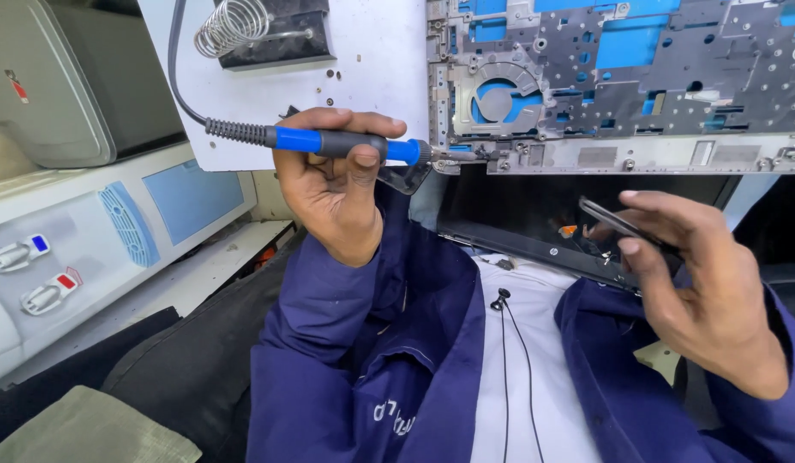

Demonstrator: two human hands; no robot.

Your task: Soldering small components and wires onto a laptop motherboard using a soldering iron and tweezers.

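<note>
My left hand [333, 184] grips a soldering iron [346, 144] with a blue and black handle, its metal tip touching the left hinge corner of an opened laptop chassis [620, 77]. The chassis lies on the white bench and shows grey framework, blue patches and a round fan opening. My right hand [697, 283] holds thin dark tweezers [620, 225] above the laptop's black screen [517, 214], which hangs over the bench edge toward my lap. Both arms wear dark blue sleeves.
A coiled-wire soldering iron stand [243, 30] sits on the white bench [372, 60] at the top left. The iron's grey cable [179, 77] loops past it. A white machine with blue panels and two taps [89, 231] stands to the left. A thin black earphone wire [509, 360] hangs over my white shirt.
</note>
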